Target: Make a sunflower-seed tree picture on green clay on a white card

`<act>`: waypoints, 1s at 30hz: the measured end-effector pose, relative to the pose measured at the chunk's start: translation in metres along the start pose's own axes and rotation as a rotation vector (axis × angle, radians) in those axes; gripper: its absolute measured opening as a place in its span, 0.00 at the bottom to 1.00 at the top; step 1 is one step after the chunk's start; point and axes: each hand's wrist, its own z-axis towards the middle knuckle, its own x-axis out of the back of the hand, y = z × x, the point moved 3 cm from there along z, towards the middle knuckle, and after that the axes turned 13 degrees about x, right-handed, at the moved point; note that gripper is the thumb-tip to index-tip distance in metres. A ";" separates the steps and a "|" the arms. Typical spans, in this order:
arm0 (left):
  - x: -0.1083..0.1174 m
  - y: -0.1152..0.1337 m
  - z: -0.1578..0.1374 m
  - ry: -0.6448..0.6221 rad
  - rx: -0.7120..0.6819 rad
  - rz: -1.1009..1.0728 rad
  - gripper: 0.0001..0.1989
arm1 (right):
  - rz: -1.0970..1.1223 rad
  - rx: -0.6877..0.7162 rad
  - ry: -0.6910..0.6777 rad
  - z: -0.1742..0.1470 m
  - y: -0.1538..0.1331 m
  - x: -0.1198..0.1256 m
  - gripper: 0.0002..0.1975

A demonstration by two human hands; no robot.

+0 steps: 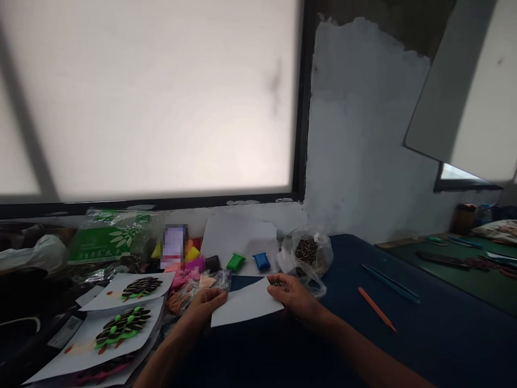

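A blank white sheet of paper (245, 306) is stretched between my two hands above the dark blue table. My left hand (205, 306) pinches its left edge, thumb on top. At the upper right corner, my right hand (294, 296) grips the same sheet. Something small and dark shows by the right fingertips, too unclear to name. Beyond the sheet lie a green packet (236, 262) and a blue packet (262, 261). To the left are white sheets bearing figures made of striped seeds and green clay, the upper one (155, 293) partly overlapping a stack (151, 328).
A clear plastic bag of seeds (307, 250) stands behind my right hand. An orange pointed tool (376, 309) and blue tweezers (391, 283) lie to the right. Colourful clay packets (188, 277) and a green-printed bag (100, 242) crowd the left, below the window.
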 end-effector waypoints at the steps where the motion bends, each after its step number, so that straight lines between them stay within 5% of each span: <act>1: -0.002 0.001 -0.001 -0.001 0.005 0.041 0.22 | -0.012 -0.006 -0.007 0.000 -0.001 0.000 0.21; 5: -0.002 0.007 -0.007 0.036 0.002 0.205 0.17 | -0.098 -0.065 -0.110 -0.004 -0.003 0.001 0.19; 10: 0.013 0.023 -0.014 0.250 -0.100 0.338 0.08 | -0.248 -0.166 -0.348 -0.013 -0.002 -0.007 0.04; 15: -0.005 0.029 -0.019 0.226 -0.188 0.449 0.07 | -0.432 -0.172 -0.541 -0.020 -0.010 -0.009 0.14; 19: -0.032 0.026 -0.021 0.171 -0.207 0.553 0.06 | -0.659 0.002 -0.414 -0.018 -0.029 -0.009 0.19; 22: -0.038 0.025 -0.020 0.286 -0.235 0.634 0.10 | -0.765 0.187 -0.274 -0.022 -0.032 -0.028 0.16; 25: -0.034 0.021 -0.020 0.435 -0.240 0.705 0.12 | -0.744 0.375 -0.390 -0.035 -0.019 -0.063 0.11; 27: -0.032 0.017 -0.022 0.495 -0.239 0.747 0.13 | -0.691 0.596 -0.526 -0.044 -0.009 -0.081 0.20; 30: -0.033 0.011 -0.024 0.538 -0.238 0.801 0.12 | -0.610 0.626 -0.683 -0.050 0.005 -0.089 0.28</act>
